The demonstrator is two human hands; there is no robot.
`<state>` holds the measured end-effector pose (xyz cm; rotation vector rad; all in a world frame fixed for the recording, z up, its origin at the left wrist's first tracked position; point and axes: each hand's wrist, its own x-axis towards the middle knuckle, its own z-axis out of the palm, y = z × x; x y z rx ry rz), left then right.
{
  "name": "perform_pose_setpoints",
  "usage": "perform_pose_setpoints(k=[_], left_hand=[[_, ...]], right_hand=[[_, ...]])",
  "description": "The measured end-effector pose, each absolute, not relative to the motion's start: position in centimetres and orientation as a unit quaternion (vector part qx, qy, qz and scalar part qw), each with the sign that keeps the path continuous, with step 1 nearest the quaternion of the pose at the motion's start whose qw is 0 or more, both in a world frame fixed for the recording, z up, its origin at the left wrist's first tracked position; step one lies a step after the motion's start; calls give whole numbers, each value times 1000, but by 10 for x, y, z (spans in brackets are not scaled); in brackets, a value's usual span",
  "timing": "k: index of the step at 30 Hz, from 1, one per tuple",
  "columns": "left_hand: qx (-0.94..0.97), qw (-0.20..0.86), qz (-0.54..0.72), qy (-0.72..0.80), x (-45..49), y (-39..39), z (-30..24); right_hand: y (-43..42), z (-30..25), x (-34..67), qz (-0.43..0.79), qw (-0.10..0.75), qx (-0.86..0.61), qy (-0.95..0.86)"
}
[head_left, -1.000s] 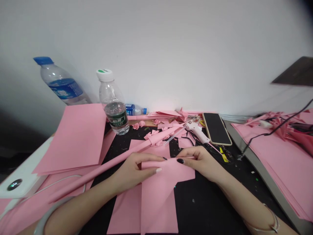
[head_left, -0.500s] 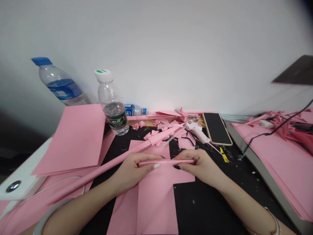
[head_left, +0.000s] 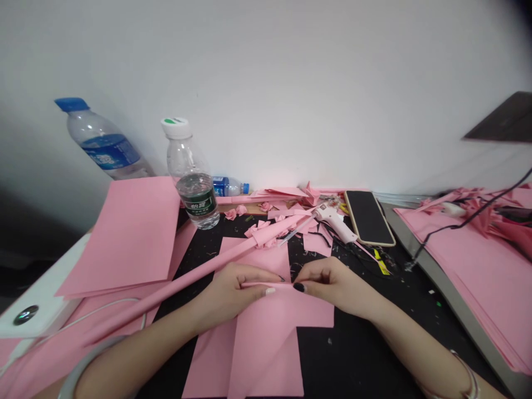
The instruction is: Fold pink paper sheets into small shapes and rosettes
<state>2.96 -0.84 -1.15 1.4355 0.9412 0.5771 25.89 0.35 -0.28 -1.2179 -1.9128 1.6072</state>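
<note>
Between both hands is a pink paper sheet [head_left: 286, 307] whose far edge is rolled into a narrow tube. My left hand [head_left: 235, 289] pinches the left part of that rolled edge, thumb on the near side and fingers behind. My right hand [head_left: 332, 285] grips it right of the middle, thumb and forefinger pressed together. Under the held sheet lie more pink paper sheets [head_left: 203, 354]. A long pink paper tube [head_left: 178, 288] runs diagonally behind my left hand. Beyond my hands rests a white-pink hot glue gun [head_left: 336, 221].
Upright water bottle [head_left: 193, 194] stands at back left, beside a stack of pink paper [head_left: 133, 233] and a white power bank [head_left: 45, 310]. A phone [head_left: 369, 218] lies back right. More pink sheets [head_left: 477, 266] fill the right side. Small paper roses [head_left: 236, 211] and scraps are scattered behind.
The rolled edge has come a little nearer to me, and the sheet's right corner has shifted down. My right hand's fingertips have moved slightly left along the edge.
</note>
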Motion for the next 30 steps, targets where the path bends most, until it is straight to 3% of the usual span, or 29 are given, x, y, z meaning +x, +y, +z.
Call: perform_pose_setpoints(k=[13,30], left_hand=[[620,618,225,428,30,-5,-15],[643,624,204,395,31,-3,-8]], right_hand=[[-2,-9,251,578,196,-481,-629],[-4,1,253,516,198,-454,-699]])
